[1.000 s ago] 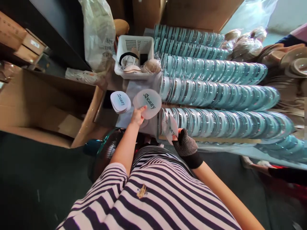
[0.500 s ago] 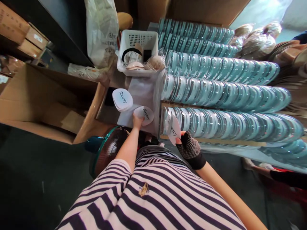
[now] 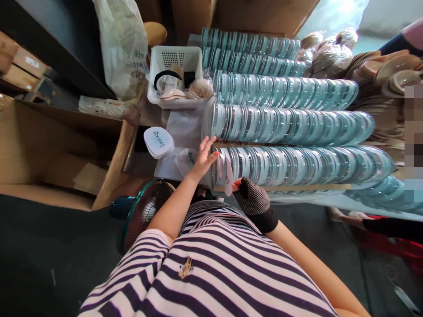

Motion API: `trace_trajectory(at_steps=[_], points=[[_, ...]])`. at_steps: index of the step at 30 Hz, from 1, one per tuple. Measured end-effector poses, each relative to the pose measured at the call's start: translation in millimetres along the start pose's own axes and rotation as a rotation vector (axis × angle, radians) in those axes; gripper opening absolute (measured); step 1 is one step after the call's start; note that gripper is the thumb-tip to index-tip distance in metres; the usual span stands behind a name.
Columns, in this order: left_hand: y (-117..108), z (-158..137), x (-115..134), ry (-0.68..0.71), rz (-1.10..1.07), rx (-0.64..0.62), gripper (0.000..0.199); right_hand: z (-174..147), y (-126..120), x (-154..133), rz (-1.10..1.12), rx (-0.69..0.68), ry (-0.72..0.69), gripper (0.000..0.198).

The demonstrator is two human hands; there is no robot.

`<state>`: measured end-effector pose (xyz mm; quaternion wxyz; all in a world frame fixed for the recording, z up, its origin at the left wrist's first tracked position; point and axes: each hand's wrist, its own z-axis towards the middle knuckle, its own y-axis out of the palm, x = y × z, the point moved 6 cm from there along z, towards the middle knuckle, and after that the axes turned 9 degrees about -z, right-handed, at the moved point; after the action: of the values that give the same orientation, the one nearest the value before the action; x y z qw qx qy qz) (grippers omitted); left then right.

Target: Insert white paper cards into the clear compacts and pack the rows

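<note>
My left hand (image 3: 205, 157) is bare, its fingers spread, at the near left end of the front row of glassy round discs (image 3: 297, 166). Nothing shows in its grasp. In a dark dotted fingerless glove, my right hand (image 3: 253, 196) pinches the edge of a white rounded card (image 3: 228, 179) with dark lettering. That card stands nearly edge-on against the first discs of the row. Just left of my left hand, another printed white card (image 3: 185, 162) lies on the table, partly covered by the hand. Farther left is a small stack of rounded cards (image 3: 158, 143) reading "beauty".
A white plastic basket (image 3: 175, 103) with wrapped items stands behind the cards. More rows of discs (image 3: 291, 125) lie beyond the front one. At left are an open cardboard box (image 3: 109, 185) and a fan (image 3: 145, 207). Another person's arm (image 3: 350, 220) shows at right.
My left hand has let go of the card on the table and moved right to the discs, fingers opening. The card in my right hand has turned more edge-on. The whole view has shifted slightly.
</note>
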<state>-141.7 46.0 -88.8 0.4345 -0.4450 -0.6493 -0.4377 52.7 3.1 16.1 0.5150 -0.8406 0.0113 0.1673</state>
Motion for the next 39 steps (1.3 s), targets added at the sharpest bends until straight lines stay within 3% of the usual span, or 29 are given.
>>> trace_trajectory(at_steps=[2, 4, 7, 11, 20, 26, 32, 34, 36, 39], points=[[29.3, -3.4, -2.4, -0.068, -0.116, -0.055, 0.043, 8.7, 4.2, -2.1, -0.072, -0.076, 0.017, 0.025], [41.3, -7.1, -10.8, -0.111, -0.192, 0.024, 0.036, 18.1, 11.2, -4.6, -0.158, -0.149, 0.033, 0.021], [43.5, -9.6, -22.3, -0.127, -0.304, 0.144, 0.036, 28.1, 22.2, -9.9, -0.284, -0.206, 0.039, 0.025], [42.1, -7.4, -24.4, -0.154, -0.361, 0.19, 0.036, 28.8, 35.6, -19.4, -0.379, -0.264, -0.037, 0.029], [46.3, -7.7, -16.7, -0.245, -0.462, 0.252, 0.036, 29.4, 38.8, -21.0, -0.346, -0.287, 0.002, 0.028], [48.2, -9.6, -19.5, -0.326, -0.454, 0.293, 0.037, 20.3, 59.5, -9.9, 0.559, -0.668, 0.174, 0.03], [44.2, -8.9, -22.9, -0.258, -0.255, 0.179, 0.036, 27.7, 57.4, -18.3, 1.387, -0.612, 0.387, 0.028], [40.7, -6.0, -24.1, -0.228, -0.188, 0.151, 0.035, 30.0, 57.2, -28.1, 1.529, -0.644, 0.395, 0.033], [38.1, -2.7, -26.6, -0.209, -0.153, 0.13, 0.034, 30.0, 52.7, -30.8, 1.334, -0.644, 0.325, 0.03], [34.3, 1.4, -29.1, -0.14, -0.093, 0.106, 0.035, 27.1, 25.3, -16.4, 0.696, -0.484, 0.172, 0.021]])
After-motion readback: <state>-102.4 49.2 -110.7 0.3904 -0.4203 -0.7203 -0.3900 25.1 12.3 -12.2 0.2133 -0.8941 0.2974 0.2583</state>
